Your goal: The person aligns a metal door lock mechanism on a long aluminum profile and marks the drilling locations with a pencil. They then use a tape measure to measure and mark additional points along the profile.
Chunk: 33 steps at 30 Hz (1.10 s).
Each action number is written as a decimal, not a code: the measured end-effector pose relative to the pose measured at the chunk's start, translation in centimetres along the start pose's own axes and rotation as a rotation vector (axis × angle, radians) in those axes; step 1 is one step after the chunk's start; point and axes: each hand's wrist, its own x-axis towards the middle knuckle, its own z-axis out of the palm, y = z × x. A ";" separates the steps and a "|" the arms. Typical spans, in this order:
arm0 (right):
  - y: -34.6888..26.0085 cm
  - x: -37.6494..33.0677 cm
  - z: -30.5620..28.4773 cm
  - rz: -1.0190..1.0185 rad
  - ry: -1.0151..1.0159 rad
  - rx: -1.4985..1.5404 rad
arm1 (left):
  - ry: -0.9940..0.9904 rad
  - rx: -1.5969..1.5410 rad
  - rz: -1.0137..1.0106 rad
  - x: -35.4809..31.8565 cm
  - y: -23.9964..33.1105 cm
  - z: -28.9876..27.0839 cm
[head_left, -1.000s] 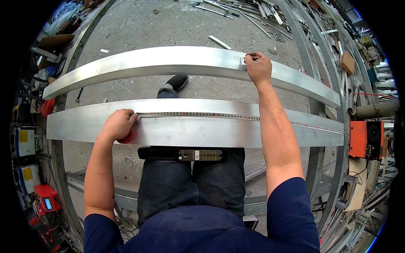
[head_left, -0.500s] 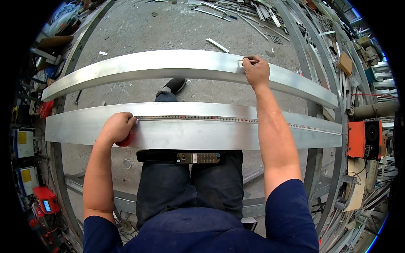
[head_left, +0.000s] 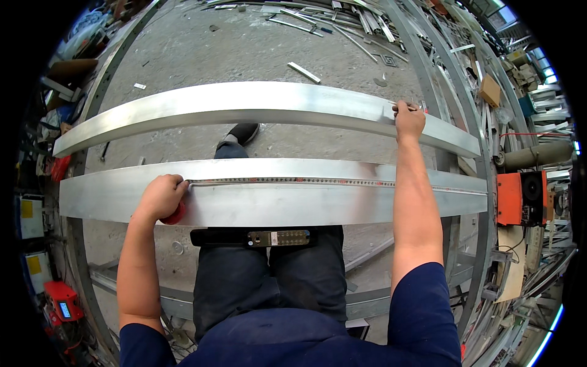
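My left hand is closed on a tape measure with a red case, at the left part of the near aluminium beam. The tape's blade is pulled out to the right along this beam's face, as far as its right end, passing under my right forearm. My right hand rests at the right part of the far aluminium beam, fingers pinched round a thin pencil. Its tip is too small to make out.
Both beams lie across a metal frame. A black belt with a studded pouch is at my waist. An orange machine stands at the right, a red device at lower left. Metal offcuts litter the far floor.
My right hand has moved right along the far beam, the pencil still in its fingers. My left hand keeps its place on the tape measure. The whole view has shifted slightly.
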 end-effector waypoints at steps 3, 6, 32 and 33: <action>0.1 -0.7 -0.3 -0.024 -0.021 -0.014 | -0.004 -0.006 -0.004 -0.1 -0.1 -0.1; -0.2 -1.3 -0.2 -0.104 0.011 -0.143 | 0.003 -0.018 0.003 -0.1 -0.4 0.0; -3.9 -21.0 -5.7 -0.382 -0.403 -0.045 | -0.059 0.265 0.001 -2.2 0.4 -1.3; -3.8 -22.2 -5.7 -0.413 -0.405 -0.104 | -0.065 0.275 -0.009 -2.1 0.5 -1.1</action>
